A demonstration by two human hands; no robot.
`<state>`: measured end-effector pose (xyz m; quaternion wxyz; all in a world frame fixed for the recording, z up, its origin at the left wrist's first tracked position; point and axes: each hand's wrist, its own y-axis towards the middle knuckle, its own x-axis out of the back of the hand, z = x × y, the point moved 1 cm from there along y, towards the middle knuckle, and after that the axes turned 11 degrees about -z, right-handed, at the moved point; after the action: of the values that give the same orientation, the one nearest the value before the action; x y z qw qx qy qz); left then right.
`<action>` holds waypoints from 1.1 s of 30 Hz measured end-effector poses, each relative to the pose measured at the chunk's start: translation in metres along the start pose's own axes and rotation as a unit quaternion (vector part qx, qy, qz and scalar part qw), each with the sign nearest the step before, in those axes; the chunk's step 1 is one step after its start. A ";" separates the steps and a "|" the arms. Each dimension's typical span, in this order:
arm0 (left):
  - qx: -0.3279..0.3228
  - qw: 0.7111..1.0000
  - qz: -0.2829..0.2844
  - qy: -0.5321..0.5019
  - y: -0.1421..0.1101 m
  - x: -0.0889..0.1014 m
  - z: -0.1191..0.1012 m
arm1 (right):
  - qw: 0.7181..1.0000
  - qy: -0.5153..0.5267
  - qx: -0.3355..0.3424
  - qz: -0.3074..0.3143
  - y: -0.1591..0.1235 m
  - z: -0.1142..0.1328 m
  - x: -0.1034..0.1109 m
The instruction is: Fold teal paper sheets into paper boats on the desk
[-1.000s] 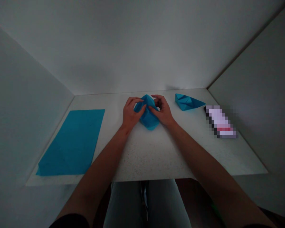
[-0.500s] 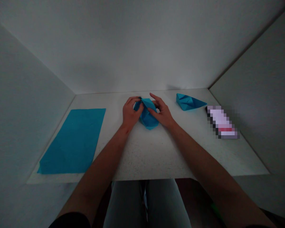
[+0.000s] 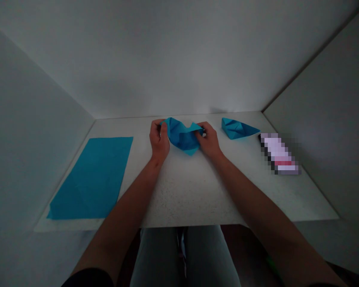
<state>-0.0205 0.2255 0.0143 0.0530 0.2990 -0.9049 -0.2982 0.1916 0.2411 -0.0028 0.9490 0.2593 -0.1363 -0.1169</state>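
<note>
"Across the middle of the frame, what's there?"
"A pale table (image 3: 182, 199), with walls (image 3: 179, 59) left, right and behind."
"And on it?"
"Blue sheet (image 3: 92, 179) at left, folded blue shape (image 3: 236, 128) right of centre, pixelated device (image 3: 279, 154) farther right."
"The hands?"
"Left fingers (image 3: 164, 129) and right fingers (image 3: 199, 137) pinch creased blue paper (image 3: 184, 139) near centre; bare tabletop runs to the front edge."

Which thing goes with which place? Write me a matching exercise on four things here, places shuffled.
Things:
1. flat blue sheet
2. wavy-edged blue paper
3. long-pointed folded blue shape
4. pixelated phone

Places:
A. farthest right on the table
B. held by the left hand and right hand
C. second from the right
D. farthest left

Pairs: 1-D, 2-B, 3-C, 4-A
</note>
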 end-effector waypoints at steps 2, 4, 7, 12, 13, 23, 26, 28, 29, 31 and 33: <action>0.018 0.999 -0.041 0.010 0.002 0.000 0.008 | 0.999 0.024 -0.028 -0.008 0.002 -0.003 0.000; 0.032 0.997 -0.073 0.018 0.005 0.001 0.016 | 0.997 0.054 -0.046 0.000 0.003 -0.005 0.000; 0.054 0.993 -0.098 0.022 0.011 0.004 0.026 | 0.994 0.097 -0.046 0.019 0.001 -0.005 -0.001; 0.082 0.987 -0.129 0.046 0.020 0.012 0.036 | 0.994 0.092 -0.049 0.028 -0.005 0.002 -0.001; 0.091 0.987 -0.126 0.046 0.021 0.014 0.038 | 0.993 0.100 -0.057 0.025 -0.005 0.003 -0.001; 0.099 0.988 -0.102 0.055 0.025 0.019 0.039 | 0.966 0.197 -0.169 0.010 0.004 -0.013 -0.001; 0.099 0.986 -0.115 0.065 0.031 0.025 0.043 | 0.959 0.211 -0.189 -0.007 0.007 -0.021 0.003; 0.098 0.985 -0.122 0.075 0.036 0.029 0.045 | 0.959 0.206 -0.196 -0.014 0.009 -0.026 0.005; 0.096 0.984 -0.125 0.080 0.039 0.032 0.046 | 0.959 0.202 -0.198 -0.015 0.009 -0.027 0.005; 0.089 0.984 -0.129 0.084 0.043 0.035 0.046 | 0.959 0.200 -0.199 -0.012 0.010 -0.030 0.004; 0.095 0.984 -0.128 0.077 0.044 0.037 0.046 | 0.959 0.197 -0.202 -0.007 0.010 -0.031 0.001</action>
<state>-0.0857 0.2563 -0.0009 0.0554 0.4381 -0.8766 -0.1915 0.2043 0.2635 -0.0234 0.9887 0.0815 0.0821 -0.0952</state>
